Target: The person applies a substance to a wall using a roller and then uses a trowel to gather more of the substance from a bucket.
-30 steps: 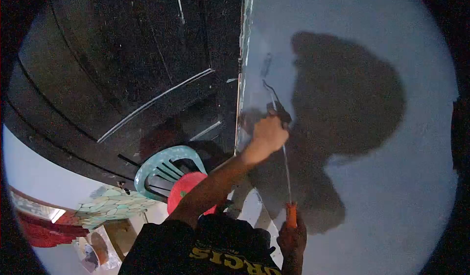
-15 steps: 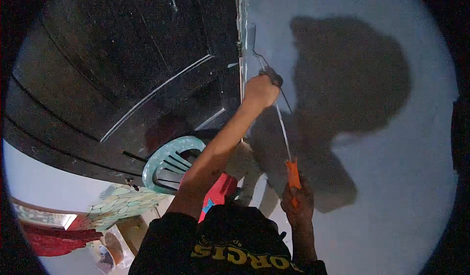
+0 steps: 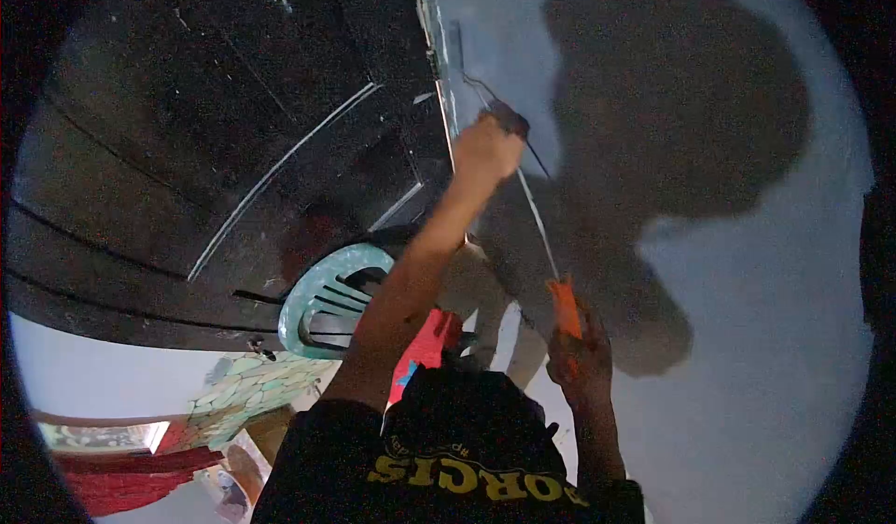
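Observation:
My left hand (image 3: pixel 490 151) is closed around the upper part of a thin metal rod, close to the grey-blue wall (image 3: pixel 747 319). The rod belongs to what looks like a paint roller (image 3: pixel 537 216); its bent end lies partly behind my hand. Lower down, my right hand (image 3: pixel 581 356) wraps the roller's orange handle (image 3: pixel 566 309). A dark shadow (image 3: pixel 672 104) of my head and arms covers much of the wall. Thin dark lines beyond my left fingers look like the tool's shadow, though I cannot fully separate them from the rod.
Left of the wall edge is a dark panelled door (image 3: pixel 280 104) with pale scuffed lines. Below it stands a light-blue plastic chair (image 3: pixel 303 305), near a red cloth (image 3: pixel 425 347). Stone-patterned wall covering (image 3: pixel 252 379) and a red curtain (image 3: pixel 131 477) show at lower left.
The view has shifted and tilted slightly, so the door and wall edge sit further left and higher. Both hands keep hold of the roller, with little movement against the wall.

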A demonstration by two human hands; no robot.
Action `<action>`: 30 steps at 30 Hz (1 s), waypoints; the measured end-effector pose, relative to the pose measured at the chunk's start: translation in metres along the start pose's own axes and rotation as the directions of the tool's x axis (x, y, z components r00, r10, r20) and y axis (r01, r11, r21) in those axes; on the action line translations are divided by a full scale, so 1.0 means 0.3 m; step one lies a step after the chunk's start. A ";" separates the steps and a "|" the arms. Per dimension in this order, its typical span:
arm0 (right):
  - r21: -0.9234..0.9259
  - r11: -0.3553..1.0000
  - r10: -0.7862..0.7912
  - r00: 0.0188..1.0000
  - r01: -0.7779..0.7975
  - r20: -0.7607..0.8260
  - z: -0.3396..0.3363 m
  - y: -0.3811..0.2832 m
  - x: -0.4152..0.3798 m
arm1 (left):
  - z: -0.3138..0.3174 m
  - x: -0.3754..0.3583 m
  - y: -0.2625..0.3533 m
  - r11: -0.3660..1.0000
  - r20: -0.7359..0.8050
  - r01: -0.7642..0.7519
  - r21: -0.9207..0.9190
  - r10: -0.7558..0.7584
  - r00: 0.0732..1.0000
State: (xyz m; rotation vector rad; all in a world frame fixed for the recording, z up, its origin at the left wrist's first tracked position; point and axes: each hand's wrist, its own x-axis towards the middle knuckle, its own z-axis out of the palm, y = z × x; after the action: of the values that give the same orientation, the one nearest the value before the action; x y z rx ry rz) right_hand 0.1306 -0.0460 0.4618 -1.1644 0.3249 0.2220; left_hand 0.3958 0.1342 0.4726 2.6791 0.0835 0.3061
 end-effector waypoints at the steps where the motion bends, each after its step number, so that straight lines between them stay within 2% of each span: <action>1: 0.008 1.000 0.010 1.000 -0.009 -0.011 0.015 0.005 -0.006 | -0.020 -0.003 -0.006 1.000 0.016 -0.004 0.005 0.004 1.000; 3: 0.191 0.982 -0.009 0.994 -0.012 0.110 0.025 0.012 -0.015 | -0.065 -0.010 0.013 0.995 0.043 0.095 -0.038 -0.093 0.995; 4: 0.192 0.981 -0.006 0.994 -0.015 0.106 0.010 0.028 -0.022 | -0.059 -0.025 0.018 0.996 0.066 0.088 -0.026 -0.086 0.994; 6: -0.218 0.975 -0.058 0.998 0.052 -0.022 -0.046 0.076 -0.043 | -0.054 -0.074 0.060 0.995 0.127 0.103 -0.018 -0.100 0.987; 7: -0.217 0.975 -0.050 0.999 0.044 -0.022 -0.075 0.079 -0.070 | -0.036 -0.107 0.083 0.993 0.186 0.119 -0.011 -0.115 0.976; 8: -0.185 0.983 -0.018 0.998 0.007 -0.056 -0.107 0.073 -0.101 | 0.021 -0.141 0.095 0.997 0.043 0.072 -0.036 -0.071 0.997; 9: -0.169 0.986 0.003 0.997 -0.015 -0.071 -0.142 0.084 -0.126 | 0.018 -0.186 0.120 0.996 0.046 0.081 -0.033 -0.079 0.996; 10: -0.152 0.988 0.024 0.996 -0.037 -0.086 -0.177 0.096 -0.150 | -0.010 -0.233 0.155 0.992 0.105 0.080 -0.102 -0.069 0.992; 12: -0.266 0.964 -0.061 0.992 0.030 -0.110 -0.228 0.142 -0.178 | 0.018 -0.253 0.164 0.983 0.165 0.083 -0.166 -0.055 0.985; 14: -0.298 0.954 -0.052 0.991 0.014 -0.120 -0.213 0.133 -0.170 | 0.110 -0.251 0.116 0.993 0.012 -0.097 -0.074 0.098 0.995; 15: -0.314 0.949 -0.049 0.991 0.006 -0.127 -0.192 0.117 -0.157 | 0.086 -0.240 0.119 0.992 0.016 -0.099 -0.072 0.100 0.995; 16: -0.331 0.944 -0.045 0.990 -0.001 -0.133 -0.167 0.096 -0.144 | 0.036 -0.220 0.124 0.995 0.034 -0.018 -0.096 0.022 0.999; 17: -0.209 0.977 0.009 0.992 -0.036 -0.128 -0.127 0.074 -0.118 | 0.001 -0.196 0.117 0.991 0.052 0.064 -0.118 -0.058 0.997; 18: -0.085 0.994 0.062 0.991 -0.072 -0.116 -0.086 0.057 -0.092 | 0.005 -0.158 0.084 0.993 0.038 0.026 -0.113 -0.022 0.999; 19: -0.080 0.994 0.066 0.991 -0.075 -0.118 -0.055 0.052 -0.066 | 0.022 -0.115 0.044 0.994 0.026 -0.012 -0.108 0.015 1.000; 21: 0.177 0.980 0.084 0.996 -0.086 0.021 -0.007 0.052 -0.022 | 0.021 -0.043 -0.021 0.997 0.038 0.008 -0.078 -0.005 0.999; 23: 0.205 0.976 0.064 0.997 -0.071 0.038 0.024 0.066 -0.006 | 0.041 -0.015 -0.060 0.998 0.051 0.034 -0.047 -0.031 0.998; 25: 0.232 0.971 0.043 0.997 -0.055 0.058 0.025 0.074 -0.014 | 0.038 -0.018 -0.069 0.996 -0.012 0.016 -0.085 -0.017 1.000; 28: 0.135 0.988 0.073 0.997 -0.072 -0.004 -0.005 0.092 -0.069 | 0.023 -0.113 0.004 0.983 0.052 0.086 -0.165 -0.078 0.996; 30: 0.059 0.998 0.046 0.989 -0.038 -0.140 -0.035 0.107 -0.109 | 0.055 -0.167 0.034 0.982 0.045 0.077 -0.175 -0.070 0.997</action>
State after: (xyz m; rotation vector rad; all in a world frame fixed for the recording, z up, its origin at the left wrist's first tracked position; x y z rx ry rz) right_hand 0.0879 -0.0435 0.4423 -1.1205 0.4783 0.1666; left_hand 0.3508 0.1125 0.4525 2.4983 0.1363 0.2273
